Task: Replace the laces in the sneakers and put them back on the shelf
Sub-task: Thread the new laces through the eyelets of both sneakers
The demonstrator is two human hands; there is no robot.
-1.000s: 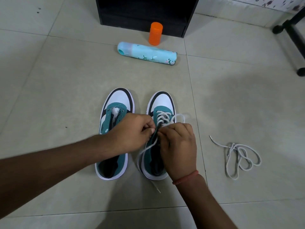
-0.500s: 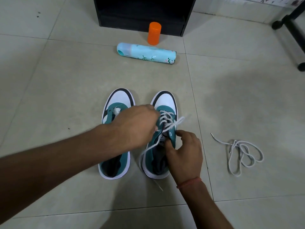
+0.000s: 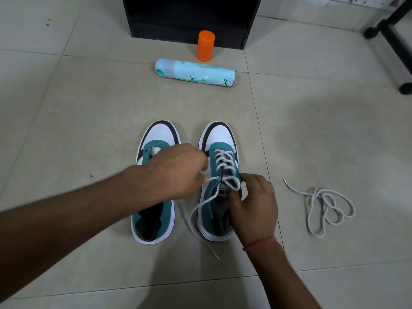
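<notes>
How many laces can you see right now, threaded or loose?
2. One lace is threaded through the right sneaker, its ends trailing onto the floor. One loose lace lies piled on the floor right of it. The left sneaker shows none, though the left hand covers part.

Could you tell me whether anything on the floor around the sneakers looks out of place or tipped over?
Yes: the light blue spray can lies on its side on the tiles before the black shelf, while the orange bottle beside it stands upright. A loose white lace also lies tangled to the right of the sneakers.
</notes>
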